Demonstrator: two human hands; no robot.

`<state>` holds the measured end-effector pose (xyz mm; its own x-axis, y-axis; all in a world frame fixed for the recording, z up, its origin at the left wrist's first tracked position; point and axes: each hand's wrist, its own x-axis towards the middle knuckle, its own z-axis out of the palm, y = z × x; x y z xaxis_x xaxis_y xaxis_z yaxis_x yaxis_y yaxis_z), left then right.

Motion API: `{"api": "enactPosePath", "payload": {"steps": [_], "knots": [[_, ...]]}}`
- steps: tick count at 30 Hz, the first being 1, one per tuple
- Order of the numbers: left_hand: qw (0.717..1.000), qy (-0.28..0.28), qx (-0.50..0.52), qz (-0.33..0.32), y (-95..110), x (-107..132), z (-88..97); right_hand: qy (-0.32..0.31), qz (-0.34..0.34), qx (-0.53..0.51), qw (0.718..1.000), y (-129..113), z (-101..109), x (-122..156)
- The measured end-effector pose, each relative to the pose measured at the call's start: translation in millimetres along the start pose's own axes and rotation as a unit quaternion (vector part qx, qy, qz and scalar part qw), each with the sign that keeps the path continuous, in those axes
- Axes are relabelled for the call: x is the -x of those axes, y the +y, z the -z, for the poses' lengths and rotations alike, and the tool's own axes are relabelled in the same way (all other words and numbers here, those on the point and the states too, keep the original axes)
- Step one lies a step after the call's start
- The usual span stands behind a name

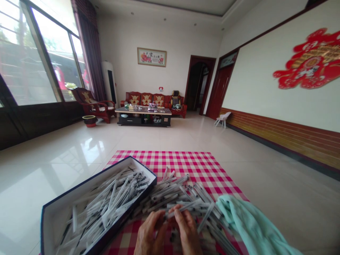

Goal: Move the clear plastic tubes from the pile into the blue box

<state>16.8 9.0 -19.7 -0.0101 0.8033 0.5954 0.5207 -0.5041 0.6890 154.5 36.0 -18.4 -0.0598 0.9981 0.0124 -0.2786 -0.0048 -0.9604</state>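
Both hands sit at the bottom centre of the frame, over a loose pile of slim clear pens (170,193) with dark refills. The left hand (150,232) and the right hand (187,230) are curled and closed around a small bunch of these pens, their fingertips meeting over it. The pile lies on a pink-and-white checked cloth (180,166) spread on the tiled floor (53,152). Just left of the hands, an open box (85,187) with a dark blue rim and white inside holds many more pens, lying crisscross, and the pile touches its near wall. No lettering can be read on the pens or the box. A crumpled teal towel (247,223) lies at lower right, against the pile. Farther off, at top centre, hangs a framed picture (152,57) with a line of dark characters too small to read. A red paper-cut ornament (309,60) fills the upper right wall. Across the room stand a low coffee table (143,111) with small items on it, a red sofa (145,99) behind it and a red armchair (92,104) beside tall windows (34,53).
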Motion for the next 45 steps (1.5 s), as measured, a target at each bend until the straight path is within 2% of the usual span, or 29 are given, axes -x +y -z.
{"api": "enactPosePath", "payload": {"steps": [10,16,21,23,26,30,36,39,43,45], "knots": [[0.996,0.001,-0.062,-0.061,2,1,3.5,0.008,-0.029,-0.073,0.997,5,-3,-3],[0.995,-0.014,-0.085,-0.046,2,3,2.2,0.016,-0.025,-0.052,0.998,-5,-7,1],[0.989,0.018,-0.135,-0.063,-2,4,-2.6,-0.01,-0.021,-0.032,0.999,1,-7,3],[0.989,0.022,-0.141,-0.047,-3,4,-4.7,-0.018,-0.023,-0.032,0.999,4,-6,2],[0.991,0.012,-0.132,0.011,-4,5,-6.6,-0.02,-0.021,-0.047,0.998,8,-6,1],[0.993,0.001,-0.086,0.075,0,5,-3.5,-0.009,-0.029,-0.041,0.999,7,-6,1],[0.999,-0.007,-0.004,0.039,7,0,4.6,0.023,-0.037,-0.054,0.998,8,-6,0],[0.999,-0.001,-0.012,0.036,6,2,1.3,0.02,-0.034,-0.041,0.998,10,-5,-1],[0.997,0.041,-0.047,0.052,2,4,-6.2,0.004,-0.014,-0.027,1.0,9,-6,1],[0.995,0.038,-0.073,0.059,0,4,-7.8,-0.005,-0.003,-0.03,1.0,8,-6,2]]}}
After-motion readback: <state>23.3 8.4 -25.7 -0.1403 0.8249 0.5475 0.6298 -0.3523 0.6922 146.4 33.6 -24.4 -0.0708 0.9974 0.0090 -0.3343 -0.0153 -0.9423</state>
